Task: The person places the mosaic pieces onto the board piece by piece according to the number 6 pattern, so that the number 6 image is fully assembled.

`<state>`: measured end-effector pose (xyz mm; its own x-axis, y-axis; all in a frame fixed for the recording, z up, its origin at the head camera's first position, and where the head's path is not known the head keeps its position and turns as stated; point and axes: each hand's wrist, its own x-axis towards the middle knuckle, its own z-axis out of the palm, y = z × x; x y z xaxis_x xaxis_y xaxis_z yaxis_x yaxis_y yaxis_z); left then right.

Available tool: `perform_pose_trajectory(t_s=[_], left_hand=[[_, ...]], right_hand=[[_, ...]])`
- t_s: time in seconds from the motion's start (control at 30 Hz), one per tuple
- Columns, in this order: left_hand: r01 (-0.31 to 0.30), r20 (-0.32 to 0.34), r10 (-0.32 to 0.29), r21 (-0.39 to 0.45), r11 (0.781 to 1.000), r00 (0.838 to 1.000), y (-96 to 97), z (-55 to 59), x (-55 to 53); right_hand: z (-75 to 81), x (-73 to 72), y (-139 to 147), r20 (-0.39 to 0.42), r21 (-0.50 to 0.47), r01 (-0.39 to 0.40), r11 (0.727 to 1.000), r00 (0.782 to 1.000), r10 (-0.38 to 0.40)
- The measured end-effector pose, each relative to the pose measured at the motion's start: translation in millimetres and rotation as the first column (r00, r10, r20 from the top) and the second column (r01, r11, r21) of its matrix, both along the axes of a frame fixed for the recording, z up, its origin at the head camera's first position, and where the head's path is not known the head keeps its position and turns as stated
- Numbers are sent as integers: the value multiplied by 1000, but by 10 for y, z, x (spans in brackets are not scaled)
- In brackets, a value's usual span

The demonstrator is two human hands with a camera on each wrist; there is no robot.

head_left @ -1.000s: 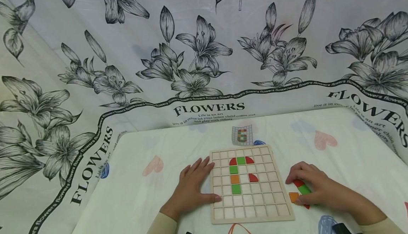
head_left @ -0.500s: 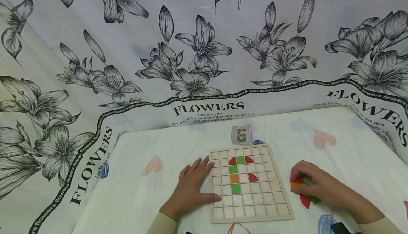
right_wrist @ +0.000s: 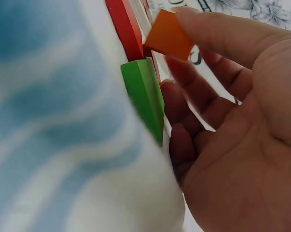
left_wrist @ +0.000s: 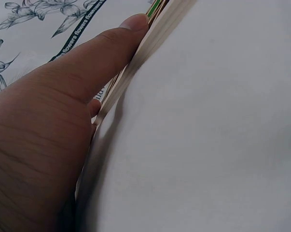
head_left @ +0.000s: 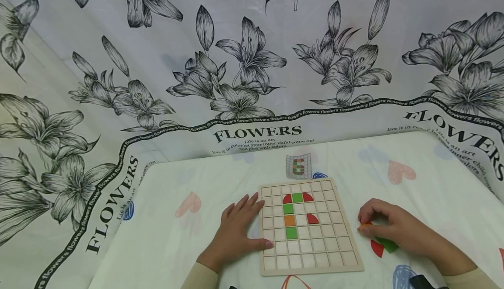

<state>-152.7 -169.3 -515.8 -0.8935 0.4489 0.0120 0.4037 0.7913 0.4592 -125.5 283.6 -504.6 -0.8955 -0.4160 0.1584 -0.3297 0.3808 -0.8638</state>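
My right hand (head_left: pixel 393 228) pinches an orange square block (right_wrist: pixel 168 35) between thumb and fingers, just right of the board in the head view. Beneath that hand, on the cloth, lie a green block (head_left: pixel 388 244) and a red quarter-round block (head_left: pixel 376 248); the fingers partly cover the pile. My left hand (head_left: pixel 232 232) rests at the left edge of a wooden grid board (head_left: pixel 316 261), its thumb on the rim and its other fingers extended along the side. Set in the board are green squares (head_left: pixel 291 233), an orange square (head_left: pixel 289 221) and red quarter-rounds (head_left: pixel 313 218).
A small printed card (head_left: pixel 298 166) with a coloured grid pattern lies behind the board. Heart-printed cloth (head_left: pixel 220 258) covers the table. A flower-patterned curtain (head_left: pixel 252 88) stands at the back. A red piece (head_left: pixel 502 256) shows at the far right edge.
My right hand has picked up the orange square from beside the board, shifting slightly right and turning it in the fingers. Blocks under that hand have shifted. The left hand keeps its place.
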Motion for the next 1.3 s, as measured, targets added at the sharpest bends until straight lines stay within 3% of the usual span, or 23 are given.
perform_pose_trajectory(t_s=[0.33, 0.9, 1.1, 1.3], left_hand=[[-5, 9, 5, 10, 1000, 1000, -7, 2, 1], [2, 4, -2, 9, 1000, 1000, -2, -2, -4], [1, 1, -1, 1, 1000, 1000, 1, 1, -1], [0, 0, 0, 4, 1000, 1000, 7, 19, 4]], right_hand=[[24, -5, -9, 73, -17, 65, 998, 995, -64], [172, 7, -87, 138, -62, 58, 996, 989, -49], [201, 37, -138, 81, -56, 83, 995, 994, -78], [251, 58, -185, 38, -102, 62, 993, 998, -58]])
